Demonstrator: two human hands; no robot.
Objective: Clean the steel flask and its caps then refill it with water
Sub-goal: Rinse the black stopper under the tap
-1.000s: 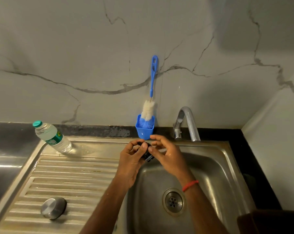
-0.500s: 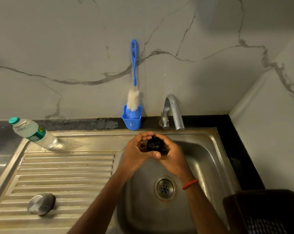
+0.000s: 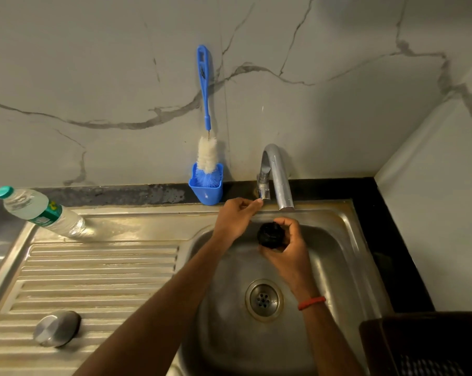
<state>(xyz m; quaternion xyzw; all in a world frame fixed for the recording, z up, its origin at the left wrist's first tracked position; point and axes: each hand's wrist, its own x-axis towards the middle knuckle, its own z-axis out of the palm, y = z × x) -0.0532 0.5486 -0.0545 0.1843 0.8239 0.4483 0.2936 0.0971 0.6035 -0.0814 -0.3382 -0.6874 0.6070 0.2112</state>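
Steel covers nearly everything here: the sink point(image 3: 346, 240) is the landmark, its basin to the right and its ribbed draining board to the left. Nearest the camera, at the lower right of the sink, a dark basket point(image 3: 424, 346) cuts into view. On the draining board's near part, left of the basin, a round steel cap point(image 3: 57, 328) lies alone, well apart from both hands. In the basin floor sits the drain point(image 3: 264, 299). Above the drain, over the basin's far half, the right hand point(image 3: 289, 248) is the closed grip, its fingers wrapped around a black inner cap point(image 3: 270, 235); a red thread circles that wrist. Just left of it and slightly farther, the left hand point(image 3: 236, 218) holds nothing, its fingers extended so that the fingertips touch the tap handle point(image 3: 264, 187) at the sink's back rim. The tap point(image 3: 276, 175) curves over the basin's far edge, its spout just beyond the black cap. At the far left corner of the draining board stands a plastic water bottle point(image 3: 39, 210) with a teal lid. Behind the sink, a blue holder point(image 3: 206, 187) carries a blue-handled bottle brush point(image 3: 206, 109) against the veined marble wall point(image 3: 93, 77).
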